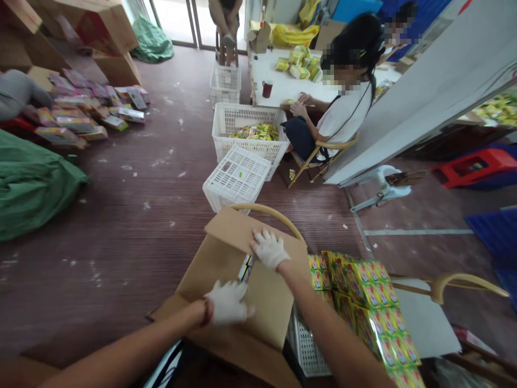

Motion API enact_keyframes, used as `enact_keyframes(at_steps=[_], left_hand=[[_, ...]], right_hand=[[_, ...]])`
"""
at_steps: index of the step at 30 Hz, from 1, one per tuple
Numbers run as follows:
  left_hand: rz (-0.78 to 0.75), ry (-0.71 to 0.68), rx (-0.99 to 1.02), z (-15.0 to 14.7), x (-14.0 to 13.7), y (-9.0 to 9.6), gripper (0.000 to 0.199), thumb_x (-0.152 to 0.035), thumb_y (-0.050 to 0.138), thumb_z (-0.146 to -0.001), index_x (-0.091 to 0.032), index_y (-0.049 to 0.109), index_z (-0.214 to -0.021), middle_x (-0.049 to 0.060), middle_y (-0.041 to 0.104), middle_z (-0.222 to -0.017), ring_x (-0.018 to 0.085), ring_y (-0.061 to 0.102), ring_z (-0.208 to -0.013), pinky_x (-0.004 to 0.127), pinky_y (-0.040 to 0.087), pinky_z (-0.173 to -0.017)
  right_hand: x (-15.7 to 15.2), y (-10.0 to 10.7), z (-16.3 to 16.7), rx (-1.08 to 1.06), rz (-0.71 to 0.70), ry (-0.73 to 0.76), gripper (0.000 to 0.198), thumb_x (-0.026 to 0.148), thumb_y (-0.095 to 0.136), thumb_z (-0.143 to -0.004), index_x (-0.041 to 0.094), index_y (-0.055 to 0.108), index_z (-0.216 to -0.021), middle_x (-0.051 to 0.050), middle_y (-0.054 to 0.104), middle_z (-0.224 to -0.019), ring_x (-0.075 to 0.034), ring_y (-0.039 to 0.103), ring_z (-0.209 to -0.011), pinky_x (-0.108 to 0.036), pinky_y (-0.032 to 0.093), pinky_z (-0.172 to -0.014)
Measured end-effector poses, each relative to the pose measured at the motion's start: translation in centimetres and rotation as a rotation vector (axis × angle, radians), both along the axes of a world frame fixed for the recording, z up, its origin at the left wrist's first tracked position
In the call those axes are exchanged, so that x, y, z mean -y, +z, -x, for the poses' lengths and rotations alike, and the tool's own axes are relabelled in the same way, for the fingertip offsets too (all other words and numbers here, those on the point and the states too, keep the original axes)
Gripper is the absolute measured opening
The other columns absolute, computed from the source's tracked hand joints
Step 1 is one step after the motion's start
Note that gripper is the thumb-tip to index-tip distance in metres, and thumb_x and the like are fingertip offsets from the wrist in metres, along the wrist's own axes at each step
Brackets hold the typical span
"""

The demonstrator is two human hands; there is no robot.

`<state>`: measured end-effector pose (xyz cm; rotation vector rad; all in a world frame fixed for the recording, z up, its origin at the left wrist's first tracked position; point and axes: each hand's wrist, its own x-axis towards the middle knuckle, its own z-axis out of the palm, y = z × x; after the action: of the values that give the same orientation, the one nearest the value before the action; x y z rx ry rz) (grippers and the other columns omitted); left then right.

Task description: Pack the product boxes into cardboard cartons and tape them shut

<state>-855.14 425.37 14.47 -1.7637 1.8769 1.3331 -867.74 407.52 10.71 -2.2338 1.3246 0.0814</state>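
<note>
A brown cardboard box (214, 258) stands right in front of me, with some of its flaps folded inward. Through a narrow gap between the flaps, small white and yellow packs (245, 268) show inside. My left hand (229, 303), in a white glove, lies flat with fingers spread on the near part of the flaps. Farther away, my right hand (270, 249), also gloved, presses on the far flap with its fingers stretched out. Neither hand grips anything. Most of the box's contents are hidden under the cardboard.
Stacked yellow-green packs (363, 291) stand right of the box, by a white crate (307, 350). Ahead are an upturned crate (238, 175) and a crate of packets (226, 118). A person (343, 113) sits at a white table (258, 70). Green sacks (32, 183) lie left.
</note>
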Motion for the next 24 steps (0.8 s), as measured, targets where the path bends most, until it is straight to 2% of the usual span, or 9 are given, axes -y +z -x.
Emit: enact_keyframes(at_steps=[1,3,6,10,13,16,18,20,24], left_hand=[[0.111,-0.035,-0.013,-0.9,-2.3,1.2,0.067,-0.057,0.044,-0.086,-0.022,0.045,-0.143,0.018,0.045,-0.146,0.038,0.041,-0.135,0.068,0.026,-0.108],[0.322,-0.018,0.088,-2.2,-6.0,3.1,0.075,-0.060,0.052,-0.082,-0.022,0.040,-0.146,0.019,0.042,-0.147,0.039,0.035,-0.138,0.067,0.019,-0.113],[0.576,0.002,0.196,-2.2,-6.2,3.4,0.071,-0.056,0.049,-0.087,-0.023,0.036,-0.149,0.016,0.031,-0.154,0.037,0.025,-0.144,0.060,0.013,-0.117],[0.719,0.072,0.232,-0.6,1.8,-0.8,0.067,-0.056,0.040,-0.092,-0.019,0.037,-0.148,0.019,0.025,-0.156,0.035,0.017,-0.146,0.058,0.008,-0.118],[0.663,0.084,0.229,-0.2,6.6,-5.3,0.068,-0.057,0.041,-0.092,-0.017,0.038,-0.147,0.023,0.023,-0.155,0.039,0.018,-0.145,0.063,0.008,-0.116],[0.645,0.086,0.227,-0.4,7.5,-9.0,0.064,-0.054,0.040,-0.094,-0.018,0.041,-0.146,0.022,0.026,-0.155,0.039,0.021,-0.144,0.064,0.009,-0.115],[0.668,0.078,0.210,-0.5,7.1,-10.4,0.059,-0.050,0.038,-0.095,-0.020,0.039,-0.146,0.019,0.026,-0.156,0.038,0.021,-0.144,0.064,0.010,-0.115],[0.663,0.074,0.197,-0.5,6.7,-11.1,0.057,-0.046,0.037,-0.096,-0.022,0.037,-0.147,0.017,0.024,-0.157,0.037,0.019,-0.145,0.065,0.010,-0.115],[0.622,0.070,0.188,-0.6,6.8,-11.4,0.058,-0.046,0.034,-0.097,-0.023,0.034,-0.149,0.015,0.021,-0.158,0.036,0.017,-0.146,0.065,0.008,-0.115]], right_hand=[[-2.5,-1.6,0.1,-0.100,-0.028,0.016,0.055,0.043,0.049,-0.091,0.025,0.045,-0.144,-0.019,0.037,-0.151,-0.037,0.032,-0.139,-0.064,0.020,-0.109],[-5.9,-3.9,0.6,-0.251,-0.064,0.022,0.063,0.044,0.048,-0.092,0.028,0.030,-0.151,-0.019,0.014,-0.160,-0.041,0.010,-0.146,-0.068,0.006,-0.110],[-6.8,-5.1,1.0,-0.338,-0.094,0.034,0.064,0.046,0.043,-0.095,0.032,0.021,-0.153,-0.017,0.003,-0.161,-0.040,0.000,-0.147,-0.067,0.001,-0.111],[-4.6,-4.5,1.4,-0.356,-0.186,0.101,0.061,0.039,0.040,-0.096,0.034,0.019,-0.153,-0.012,-0.004,-0.162,-0.038,-0.005,-0.147,-0.067,0.005,-0.111],[-4.0,-4.7,2.1,-0.370,-0.148,0.146,0.060,0.030,0.040,-0.095,0.033,0.023,-0.152,-0.010,0.000,-0.162,-0.036,0.002,-0.148,-0.062,0.011,-0.114],[-4.9,-6.3,2.8,-0.335,0.055,0.144,0.058,0.029,0.042,-0.094,0.029,0.030,-0.151,-0.012,0.015,-0.161,-0.035,0.015,-0.147,-0.059,0.014,-0.115],[-5.8,-7.6,3.2,-0.273,0.206,0.135,0.056,0.031,0.045,-0.093,0.024,0.038,-0.148,-0.015,0.024,-0.158,-0.037,0.021,-0.145,-0.061,0.014,-0.114],[-6.6,-8.7,3.4,-0.204,0.298,0.134,0.055,0.034,0.048,-0.091,0.020,0.044,-0.145,-0.018,0.030,-0.155,-0.039,0.022,-0.143,-0.063,0.015,-0.112],[-7.1,-9.7,3.7,-0.126,0.344,0.146,0.054,0.035,0.047,-0.091,0.017,0.048,-0.141,-0.020,0.032,-0.153,-0.041,0.019,-0.143,-0.065,0.017,-0.110]])
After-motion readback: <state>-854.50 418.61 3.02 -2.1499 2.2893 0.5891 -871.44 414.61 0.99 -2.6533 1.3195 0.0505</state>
